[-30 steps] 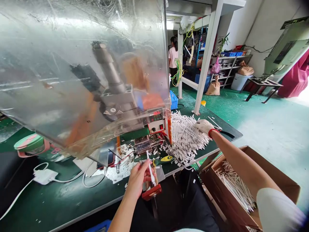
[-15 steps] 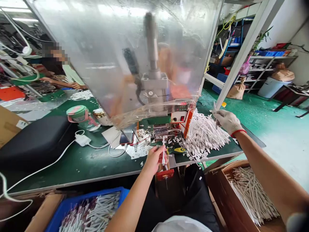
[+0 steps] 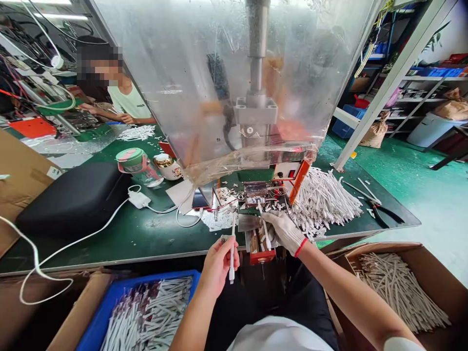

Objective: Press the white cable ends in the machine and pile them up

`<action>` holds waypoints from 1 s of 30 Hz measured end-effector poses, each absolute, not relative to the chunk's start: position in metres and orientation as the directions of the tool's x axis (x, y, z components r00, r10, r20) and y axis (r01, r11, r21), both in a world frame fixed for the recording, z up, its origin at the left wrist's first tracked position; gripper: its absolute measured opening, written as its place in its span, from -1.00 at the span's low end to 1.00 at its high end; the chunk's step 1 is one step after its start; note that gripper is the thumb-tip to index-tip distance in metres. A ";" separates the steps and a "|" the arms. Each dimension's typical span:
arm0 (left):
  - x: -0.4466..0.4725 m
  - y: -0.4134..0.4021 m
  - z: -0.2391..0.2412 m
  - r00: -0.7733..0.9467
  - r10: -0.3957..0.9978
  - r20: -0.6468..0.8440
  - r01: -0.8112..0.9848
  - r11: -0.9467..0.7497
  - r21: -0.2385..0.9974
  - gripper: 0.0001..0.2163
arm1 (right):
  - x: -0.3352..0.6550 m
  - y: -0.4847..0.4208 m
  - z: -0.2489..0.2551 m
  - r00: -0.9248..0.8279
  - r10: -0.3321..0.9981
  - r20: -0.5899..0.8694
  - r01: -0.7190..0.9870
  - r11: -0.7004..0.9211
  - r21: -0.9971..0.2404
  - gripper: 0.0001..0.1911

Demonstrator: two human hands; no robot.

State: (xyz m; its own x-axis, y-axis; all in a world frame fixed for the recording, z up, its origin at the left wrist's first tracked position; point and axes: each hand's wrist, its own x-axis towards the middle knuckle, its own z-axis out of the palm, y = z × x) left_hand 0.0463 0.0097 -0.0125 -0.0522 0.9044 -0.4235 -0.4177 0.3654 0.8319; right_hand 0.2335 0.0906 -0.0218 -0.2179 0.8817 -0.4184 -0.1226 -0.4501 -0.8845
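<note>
My bare left hand point(image 3: 218, 263) pinches a thin white stick-like piece point(image 3: 232, 253), held upright just off the table's near edge. My gloved right hand point(image 3: 283, 229) grips another white piece point(image 3: 263, 228) whose tip points at the small fixture point(image 3: 257, 190) under the press. The press column point(image 3: 256, 58) rises behind a clear plastic shield point(image 3: 204, 87). A large heap of the same white pieces point(image 3: 325, 200) lies on the green table point(image 3: 139, 239) right of the machine.
A blue bin point(image 3: 146, 312) of white pieces sits at lower left, a cardboard box point(image 3: 398, 287) of them at lower right. A black case point(image 3: 73, 200), white charger and cable point(image 3: 139, 199), and cups point(image 3: 137, 163) lie left. Pliers point(image 3: 380, 212) rest far right. Another person point(image 3: 124, 100) works across the table.
My right hand left the heap and came in to the fixture with a white piece. My left hand drew its piece back toward me. The view swung left.
</note>
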 end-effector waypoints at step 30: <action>0.038 0.020 0.026 0.259 0.944 -0.203 0.460 0.064 0.886 -0.65 | 0.272 0.068 0.072 -0.701 0.706 0.103 0.541 0.620 -0.569 -0.84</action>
